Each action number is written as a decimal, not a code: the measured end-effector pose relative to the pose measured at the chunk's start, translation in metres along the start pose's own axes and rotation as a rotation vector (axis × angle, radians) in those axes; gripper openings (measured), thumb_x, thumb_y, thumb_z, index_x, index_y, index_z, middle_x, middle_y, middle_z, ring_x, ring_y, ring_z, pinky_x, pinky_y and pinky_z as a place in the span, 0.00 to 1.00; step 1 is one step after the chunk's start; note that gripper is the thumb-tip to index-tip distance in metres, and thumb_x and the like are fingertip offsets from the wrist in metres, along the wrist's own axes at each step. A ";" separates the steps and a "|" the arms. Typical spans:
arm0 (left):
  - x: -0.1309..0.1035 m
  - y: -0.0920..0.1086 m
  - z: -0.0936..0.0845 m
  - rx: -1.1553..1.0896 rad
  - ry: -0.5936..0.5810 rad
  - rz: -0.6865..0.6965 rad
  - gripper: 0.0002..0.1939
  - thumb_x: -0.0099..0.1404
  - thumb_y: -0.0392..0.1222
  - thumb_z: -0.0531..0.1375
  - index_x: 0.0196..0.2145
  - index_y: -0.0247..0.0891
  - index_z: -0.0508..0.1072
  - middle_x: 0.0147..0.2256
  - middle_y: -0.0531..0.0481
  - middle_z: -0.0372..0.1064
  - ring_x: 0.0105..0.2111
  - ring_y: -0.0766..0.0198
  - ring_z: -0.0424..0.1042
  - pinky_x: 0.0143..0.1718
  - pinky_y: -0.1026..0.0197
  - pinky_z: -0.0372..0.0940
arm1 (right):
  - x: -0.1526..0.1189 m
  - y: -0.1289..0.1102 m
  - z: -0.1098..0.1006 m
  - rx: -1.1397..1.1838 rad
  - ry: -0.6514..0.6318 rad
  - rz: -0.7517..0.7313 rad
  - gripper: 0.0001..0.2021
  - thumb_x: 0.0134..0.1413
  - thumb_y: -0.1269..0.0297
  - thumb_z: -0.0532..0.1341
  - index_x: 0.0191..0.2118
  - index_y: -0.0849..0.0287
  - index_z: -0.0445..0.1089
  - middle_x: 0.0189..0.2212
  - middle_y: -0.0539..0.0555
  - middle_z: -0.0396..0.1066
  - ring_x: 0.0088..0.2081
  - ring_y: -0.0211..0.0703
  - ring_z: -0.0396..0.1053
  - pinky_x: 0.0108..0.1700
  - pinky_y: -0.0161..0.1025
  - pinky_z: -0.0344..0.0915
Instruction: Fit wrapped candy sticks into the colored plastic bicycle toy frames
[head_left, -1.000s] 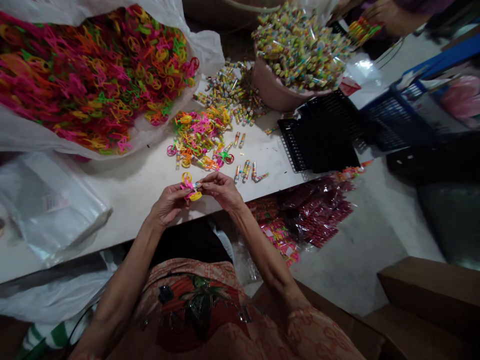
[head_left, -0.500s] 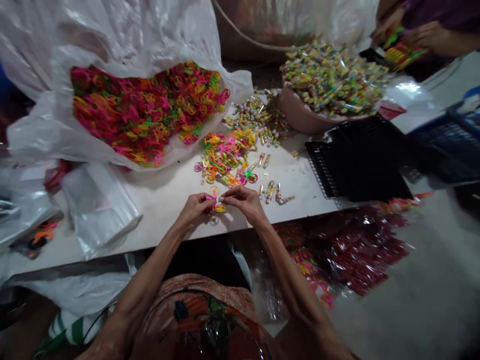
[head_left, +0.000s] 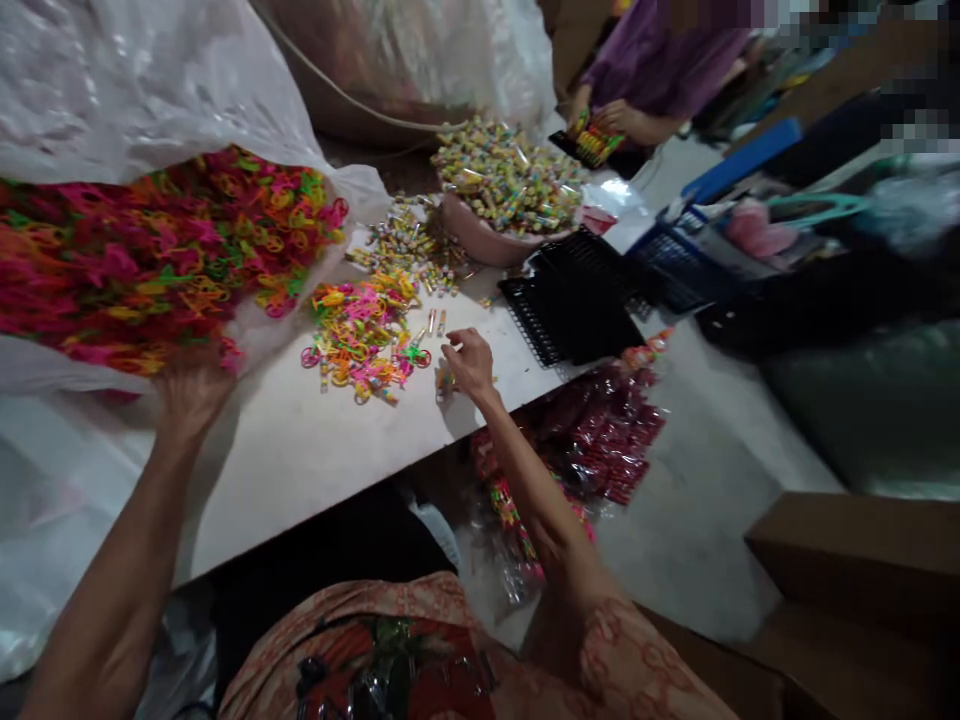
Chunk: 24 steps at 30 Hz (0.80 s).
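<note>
My left hand (head_left: 196,385) reaches to the lower edge of a big white plastic bag (head_left: 255,330) full of pink, orange and green plastic pieces (head_left: 187,250); its fingers are hidden among them. Over the small candy-like tubes near the table's front edge is my right hand (head_left: 471,362), its fingers curled and apart, with nothing visible between them. Two more tubes (head_left: 436,322) lie just beyond it. Between the hands sits a loose pile of coloured pieces (head_left: 364,335), with some tubes among them.
A pink basin (head_left: 480,240) heaped with tubes stands at the back, with a black rack (head_left: 577,300) to its right. Beyond are a blue basket (head_left: 679,260) and a person in purple (head_left: 652,60) holding coloured items. Cardboard boxes (head_left: 855,550) stand at lower right.
The view has turned right. My hands, together on a pink and yellow piece before, are now apart: the left at the bag, the right over the tubes. That piece is no longer seen between them.
</note>
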<state>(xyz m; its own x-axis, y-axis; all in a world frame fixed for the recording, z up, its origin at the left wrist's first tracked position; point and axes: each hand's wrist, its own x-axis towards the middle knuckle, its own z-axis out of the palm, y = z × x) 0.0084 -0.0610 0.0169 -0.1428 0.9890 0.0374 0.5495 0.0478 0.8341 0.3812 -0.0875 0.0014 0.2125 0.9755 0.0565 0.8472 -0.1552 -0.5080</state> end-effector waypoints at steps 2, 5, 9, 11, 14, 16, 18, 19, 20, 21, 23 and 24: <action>-0.009 0.000 0.004 0.094 0.218 0.005 0.09 0.51 0.44 0.66 0.21 0.42 0.70 0.20 0.47 0.66 0.39 0.43 0.70 0.37 0.45 0.59 | 0.023 0.000 -0.007 -0.116 -0.021 0.090 0.16 0.55 0.68 0.53 0.46 0.59 0.73 0.44 0.58 0.74 0.46 0.48 0.69 0.49 0.44 0.64; -0.024 0.008 0.007 -0.208 0.382 -0.108 0.07 0.47 0.38 0.67 0.24 0.43 0.72 0.22 0.54 0.70 0.32 0.55 0.70 0.33 0.52 0.60 | 0.052 -0.011 -0.008 -0.189 -0.110 0.172 0.18 0.55 0.69 0.54 0.50 0.59 0.71 0.48 0.60 0.73 0.52 0.52 0.68 0.50 0.45 0.64; -0.053 0.028 0.014 -0.800 0.150 -0.351 0.11 0.46 0.33 0.63 0.30 0.42 0.74 0.26 0.57 0.74 0.29 0.65 0.70 0.25 0.64 0.64 | 0.069 -0.024 -0.004 -0.142 -0.139 0.204 0.15 0.51 0.69 0.60 0.45 0.61 0.72 0.46 0.64 0.73 0.50 0.54 0.69 0.49 0.45 0.65; -0.067 0.034 0.021 -0.986 0.003 -0.487 0.16 0.44 0.31 0.60 0.34 0.40 0.75 0.31 0.54 0.76 0.30 0.66 0.72 0.27 0.65 0.67 | 0.066 -0.026 -0.003 -0.084 -0.081 0.218 0.12 0.48 0.71 0.61 0.41 0.62 0.73 0.44 0.65 0.74 0.48 0.54 0.70 0.48 0.46 0.66; -0.082 0.038 0.034 -1.167 -0.130 -0.564 0.19 0.47 0.33 0.59 0.39 0.38 0.74 0.37 0.47 0.77 0.32 0.63 0.75 0.30 0.62 0.71 | 0.042 -0.031 0.000 0.125 0.007 0.200 0.09 0.48 0.69 0.59 0.37 0.62 0.72 0.40 0.61 0.75 0.40 0.48 0.72 0.42 0.42 0.68; -0.087 0.039 0.042 -1.173 -0.173 -0.569 0.18 0.50 0.35 0.60 0.41 0.36 0.73 0.37 0.44 0.77 0.31 0.63 0.75 0.30 0.62 0.71 | 0.015 -0.040 0.004 0.462 -0.057 0.193 0.07 0.47 0.64 0.61 0.33 0.60 0.70 0.32 0.55 0.74 0.29 0.40 0.70 0.32 0.38 0.67; -0.092 0.041 0.050 -1.109 -0.175 -0.564 0.19 0.49 0.36 0.64 0.42 0.36 0.73 0.33 0.45 0.77 0.28 0.65 0.74 0.28 0.64 0.69 | -0.016 -0.055 0.010 0.843 -0.227 0.207 0.10 0.40 0.61 0.65 0.29 0.59 0.67 0.23 0.49 0.71 0.21 0.35 0.65 0.25 0.35 0.64; -0.095 0.043 0.053 -1.069 -0.174 -0.553 0.21 0.48 0.35 0.67 0.42 0.35 0.73 0.31 0.47 0.77 0.26 0.66 0.74 0.27 0.65 0.69 | -0.031 -0.063 0.015 0.977 -0.318 0.222 0.12 0.36 0.61 0.67 0.28 0.58 0.67 0.20 0.47 0.69 0.20 0.34 0.64 0.24 0.34 0.63; -0.098 0.045 0.056 -1.034 -0.177 -0.537 0.22 0.46 0.35 0.69 0.42 0.35 0.73 0.30 0.47 0.77 0.25 0.67 0.73 0.27 0.66 0.68 | -0.043 -0.071 0.019 1.078 -0.386 0.245 0.14 0.33 0.61 0.69 0.28 0.58 0.66 0.19 0.46 0.69 0.20 0.34 0.65 0.24 0.33 0.64; -0.100 0.047 0.058 -1.008 -0.184 -0.522 0.23 0.44 0.35 0.70 0.41 0.34 0.74 0.30 0.47 0.77 0.25 0.67 0.73 0.27 0.66 0.68 | -0.053 -0.078 0.024 1.157 -0.428 0.264 0.16 0.31 0.61 0.70 0.29 0.58 0.66 0.19 0.45 0.70 0.20 0.35 0.67 0.25 0.33 0.65; -0.106 0.051 0.060 -0.991 -0.200 -0.500 0.24 0.41 0.37 0.73 0.38 0.33 0.75 0.31 0.47 0.77 0.26 0.68 0.73 0.28 0.66 0.69 | -0.065 -0.089 0.031 1.259 -0.481 0.280 0.19 0.29 0.60 0.72 0.30 0.58 0.67 0.21 0.46 0.72 0.23 0.36 0.71 0.28 0.34 0.67; -0.108 0.053 0.060 -0.993 -0.202 -0.497 0.23 0.40 0.37 0.74 0.37 0.34 0.76 0.31 0.48 0.77 0.26 0.68 0.73 0.28 0.66 0.70 | -0.068 -0.092 0.034 1.288 -0.504 0.272 0.19 0.29 0.60 0.72 0.31 0.58 0.68 0.22 0.47 0.73 0.24 0.36 0.71 0.29 0.34 0.67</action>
<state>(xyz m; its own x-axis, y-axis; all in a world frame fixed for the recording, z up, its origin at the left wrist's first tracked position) 0.1022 -0.1568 0.0237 0.0224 0.9000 -0.4353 -0.4416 0.3995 0.8034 0.2722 -0.1346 0.0148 -0.1316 0.9313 -0.3396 -0.2824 -0.3636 -0.8877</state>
